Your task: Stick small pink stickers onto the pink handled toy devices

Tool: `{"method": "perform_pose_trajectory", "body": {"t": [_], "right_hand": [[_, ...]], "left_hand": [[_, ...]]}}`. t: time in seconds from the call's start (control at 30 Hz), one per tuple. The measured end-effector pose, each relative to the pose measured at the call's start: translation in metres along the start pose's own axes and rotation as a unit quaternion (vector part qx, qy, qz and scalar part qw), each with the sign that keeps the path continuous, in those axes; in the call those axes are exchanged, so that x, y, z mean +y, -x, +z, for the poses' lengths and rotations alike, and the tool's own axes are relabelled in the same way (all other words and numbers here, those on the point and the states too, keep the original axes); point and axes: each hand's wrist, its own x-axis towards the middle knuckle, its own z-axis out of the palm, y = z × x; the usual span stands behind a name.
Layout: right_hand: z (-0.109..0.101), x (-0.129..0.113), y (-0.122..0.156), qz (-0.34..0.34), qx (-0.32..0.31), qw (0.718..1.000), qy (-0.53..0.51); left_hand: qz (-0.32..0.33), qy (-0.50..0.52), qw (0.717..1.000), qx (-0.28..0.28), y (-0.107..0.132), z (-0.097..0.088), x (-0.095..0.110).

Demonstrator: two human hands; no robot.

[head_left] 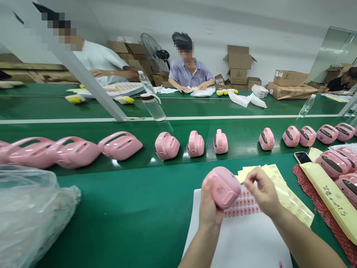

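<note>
My left hand (209,208) is wrapped round a pink plastic housing (224,188), raised above the green table and tilted, with a small dark print near its top edge. Close to the housing's right side, my right hand (261,191) is pinched with thumb and forefinger together; what sits between the fingertips is too small to make out. Under both hands lies a white sheet (240,238) bearing rows of small pink oval stickers (245,211). Yellowish sticker sheets (292,203) are spread beside my right hand, partly beneath the white sheet's edge or next to it; I cannot tell which.
Several pink housings with handles (120,146) stand in a row across the green surface ahead. More housings (333,163), a phone (302,158) and a marked yellow paper stack (329,201) lie right. A plastic bag (33,212) bulges at left. Co-workers (191,74) sit opposite, near bottles (153,108).
</note>
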Motion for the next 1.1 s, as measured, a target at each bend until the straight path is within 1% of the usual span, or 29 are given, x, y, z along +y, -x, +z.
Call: {"method": "perform_pose_trajectory", "body": {"t": [0.07,0.1,0.13,0.2,0.23,0.27,0.3,0.33,0.43,0.47,0.5,0.6,0.63,0.7,0.77,0.87,0.9,0.97,1.0,1.03,1.07,1.1], "right_hand": [[-0.007,0.009,-0.005,0.019,0.041,0.999,-0.008],[-0.009,0.017,-0.006,0.034,0.048,0.998,0.006],[-0.008,0.026,-0.007,0.045,0.04,0.998,0.029],[-0.002,0.047,-0.004,0.042,-0.012,0.995,0.085],[0.002,0.056,0.0,0.027,-0.047,0.993,0.11],[0.007,0.064,0.003,0.008,-0.08,0.989,0.126],[0.011,0.07,0.007,-0.009,-0.108,0.985,0.136],[0.015,0.075,0.01,-0.021,-0.127,0.982,0.142],[0.026,0.083,0.012,-0.038,-0.153,0.974,0.161],[0.03,0.086,0.011,-0.048,-0.158,0.971,0.176],[0.035,0.089,0.009,-0.062,-0.161,0.966,0.193],[0.053,0.099,0.005,-0.089,-0.158,0.956,0.23],[0.058,0.102,0.006,-0.092,-0.154,0.956,0.232],[0.065,0.107,0.009,-0.092,-0.145,0.96,0.22],[0.066,0.108,0.015,-0.092,-0.132,0.967,0.199],[0.062,0.098,0.021,-0.081,-0.099,0.978,0.163],[0.061,0.091,0.021,-0.059,-0.076,0.987,0.13],[0.062,0.071,0.018,0.023,-0.012,1.0,0.003],[0.063,0.06,0.016,0.073,0.024,0.994,-0.079],[0.065,0.048,0.014,0.118,0.056,0.979,-0.159],[0.068,0.036,0.011,0.151,0.08,0.96,-0.223],[0.07,0.025,0.009,0.167,0.093,0.946,-0.262]], "left_hand": [[-0.02,0.035,0.999,0.009,-0.009,-0.017,0.005],[-0.031,0.068,0.997,0.006,-0.014,-0.028,0.007],[-0.035,0.104,0.994,-0.016,-0.019,-0.041,0.009],[-0.011,0.154,0.984,-0.09,-0.029,-0.067,0.013],[-0.001,0.168,0.98,-0.11,-0.033,-0.078,0.014],[0.006,0.169,0.978,-0.122,-0.035,-0.088,0.015],[0.017,0.164,0.979,-0.122,-0.037,-0.094,0.016],[0.029,0.157,0.981,-0.109,-0.037,-0.098,0.016],[0.075,0.156,0.984,-0.039,-0.035,-0.097,0.017],[0.079,0.165,0.983,-0.027,-0.034,-0.094,0.016],[0.076,0.175,0.981,-0.026,-0.034,-0.092,0.016],[0.06,0.197,0.977,-0.056,-0.033,-0.09,0.013],[0.067,0.199,0.976,-0.055,-0.033,-0.091,0.013],[0.094,0.193,0.976,-0.037,-0.033,-0.092,0.012],[0.108,0.185,0.977,-0.02,-0.032,-0.092,0.012],[0.092,0.193,0.977,-0.008,-0.03,-0.087,0.012],[0.082,0.203,0.976,-0.009,-0.028,-0.084,0.012],[0.059,0.233,0.97,-0.028,-0.024,-0.076,0.011],[0.044,0.25,0.966,-0.047,-0.022,-0.072,0.01],[0.029,0.268,0.961,-0.067,-0.019,-0.067,0.008],[0.014,0.284,0.955,-0.086,-0.016,-0.063,0.007],[0.0,0.299,0.949,-0.102,-0.012,-0.058,0.005]]}}
